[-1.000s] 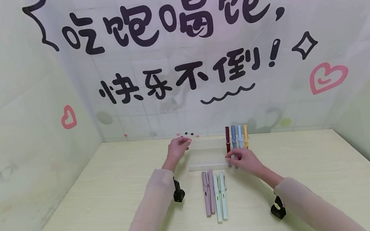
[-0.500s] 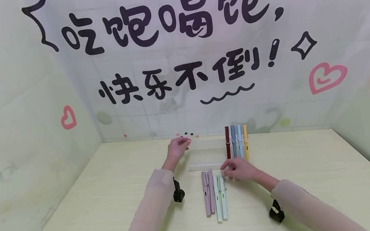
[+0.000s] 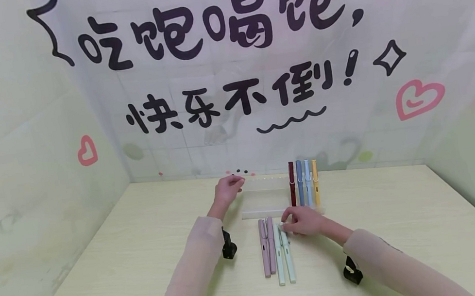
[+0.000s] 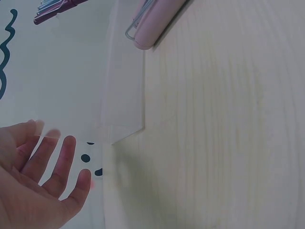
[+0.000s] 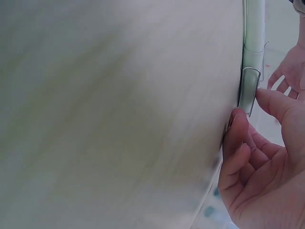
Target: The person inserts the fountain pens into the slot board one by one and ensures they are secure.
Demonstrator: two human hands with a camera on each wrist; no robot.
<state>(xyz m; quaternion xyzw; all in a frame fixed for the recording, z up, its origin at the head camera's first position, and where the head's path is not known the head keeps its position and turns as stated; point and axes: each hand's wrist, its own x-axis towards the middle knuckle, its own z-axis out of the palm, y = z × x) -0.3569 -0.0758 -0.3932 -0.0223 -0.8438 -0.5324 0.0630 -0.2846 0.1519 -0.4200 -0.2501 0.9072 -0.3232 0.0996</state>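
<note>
My left hand pinches the upper left corner of a clear plastic pen stand between thumb and forefinger; its other fingers are spread in the left wrist view. My right hand is in front of the stand, with thumb and forefinger on the cap end of the right-hand pale green pen. That pen lies slightly slanted on the table. To its left lie another pale green pen and two mauve pens. In the right wrist view, the fingertips meet at the pale green cap.
Several pens stand in the right part of the stand: dark red, slate blue, light blue and yellow. Behind the wooden table hangs a white printed cloth.
My right hand has moved down and left from the standing pens to the pale green pen and taken its cap end. The pen's lower end has swung slightly right. My left hand stays put.
</note>
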